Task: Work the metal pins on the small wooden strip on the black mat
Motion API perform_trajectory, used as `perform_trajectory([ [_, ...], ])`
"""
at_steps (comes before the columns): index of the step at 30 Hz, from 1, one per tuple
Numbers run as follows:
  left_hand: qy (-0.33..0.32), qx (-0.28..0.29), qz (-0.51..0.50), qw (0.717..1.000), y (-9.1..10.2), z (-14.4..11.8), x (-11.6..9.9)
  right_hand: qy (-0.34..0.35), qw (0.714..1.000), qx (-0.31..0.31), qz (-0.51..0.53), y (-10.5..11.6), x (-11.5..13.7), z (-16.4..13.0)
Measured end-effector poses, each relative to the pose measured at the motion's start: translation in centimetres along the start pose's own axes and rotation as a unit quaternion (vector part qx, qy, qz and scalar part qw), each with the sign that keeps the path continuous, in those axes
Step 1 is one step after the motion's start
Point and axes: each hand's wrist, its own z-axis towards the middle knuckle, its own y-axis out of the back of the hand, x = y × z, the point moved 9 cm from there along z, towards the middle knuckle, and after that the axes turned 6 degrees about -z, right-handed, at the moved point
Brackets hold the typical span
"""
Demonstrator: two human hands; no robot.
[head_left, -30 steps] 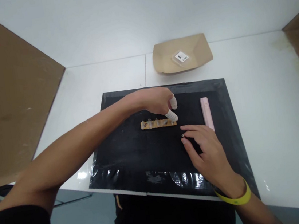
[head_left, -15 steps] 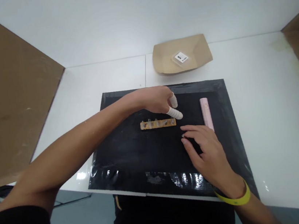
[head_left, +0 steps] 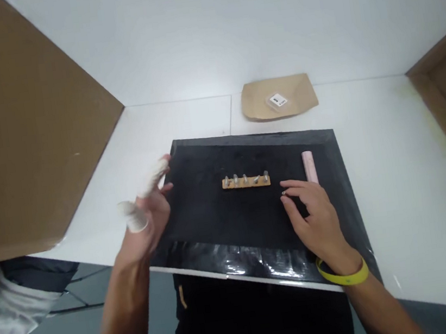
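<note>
My left hand point(head_left: 148, 209) is raised over the left edge of the black mat, slightly blurred. White ribbed finger covers are on its thumb and a finger; the fingers are spread and nothing is in them. Over the right part of the mat, my right hand point(head_left: 315, 212) pinches a tiny shiny metal piece point(head_left: 284, 193) between thumb and fingertip. Its exact kind is too small to make out. Left of that hand lies a tan strip point(head_left: 240, 183) bearing several small clear, capsule-like pieces, one of them tilted. A pink stick-shaped device point(head_left: 309, 165) lies just beyond my right hand, partly hidden by it.
The black mat point(head_left: 213, 217) covers the middle of the white table point(head_left: 389, 178). Behind it stands a brown paper tray point(head_left: 253, 100) with a small clear labelled box point(head_left: 278, 100) inside. Brown panels flank the table. At lower left, part of another person point(head_left: 15, 304) shows.
My left hand has swung from above the strip to the mat's left side, its fingers spreading. My right hand keeps its pinch in nearly the same place. The view has shifted a little.
</note>
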Motion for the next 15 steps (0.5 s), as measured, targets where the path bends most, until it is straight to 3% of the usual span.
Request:
perform_trajectory([
  [2,0.068,-0.031,-0.179,0.981,-0.3,-3.1,1.3,0.007,1.000,-0.026,0.005,0.1,-0.3,0.3],
  [6,0.175,0.013,-0.393,0.903,-4.7,-6.6,0.6,0.017,0.998,-0.064,-0.006,0.6,-0.2,0.6],
  [9,0.198,0.050,-0.440,0.875,-6.9,-7.6,-1.1,0.026,0.996,-0.079,-0.022,1.6,1.2,0.3],
  [15,0.189,0.124,-0.491,0.841,-9.2,-9.3,-2.7,0.043,0.996,-0.069,-0.025,3.0,4.9,-0.9],
])
